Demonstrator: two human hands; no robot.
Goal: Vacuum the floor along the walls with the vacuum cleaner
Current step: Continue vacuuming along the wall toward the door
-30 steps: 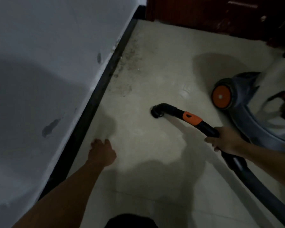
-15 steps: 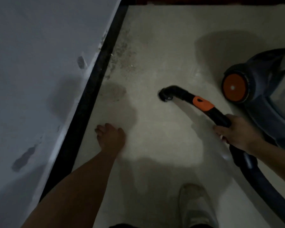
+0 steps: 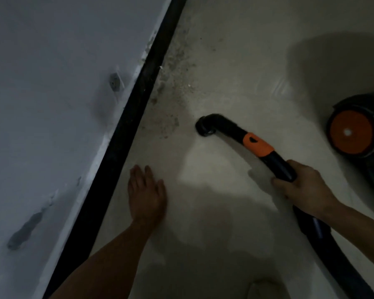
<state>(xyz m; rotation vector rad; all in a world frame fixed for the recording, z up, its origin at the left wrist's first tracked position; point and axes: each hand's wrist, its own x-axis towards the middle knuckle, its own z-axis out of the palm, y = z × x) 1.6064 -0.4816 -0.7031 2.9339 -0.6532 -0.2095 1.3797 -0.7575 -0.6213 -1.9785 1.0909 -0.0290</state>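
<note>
Edging nearer the skirting than half a second back, the nozzle is now sitting on the floor a little way out from it, while the left hand is flattening out.

The wall is rising straight off the skirting. The canister is standing well apart from the skirting, and the hose is curving back from the nozzle, away from it.

The right hand is wrapping its fingers round the hose just behind the orange collar. The left hand is hanging near the skirting, fingers straight, holding nothing. Dirt is lying against the skirting, ahead of the nozzle.

The hose's front stretch is looking stiff and light, so one hand is probably steering it easily. Behind the grip it is looking soft, likely tugging the heavier wheeled canister along. Holding just behind the collar seems right, since it is close enough to aim the nozzle at the skirting.
</note>
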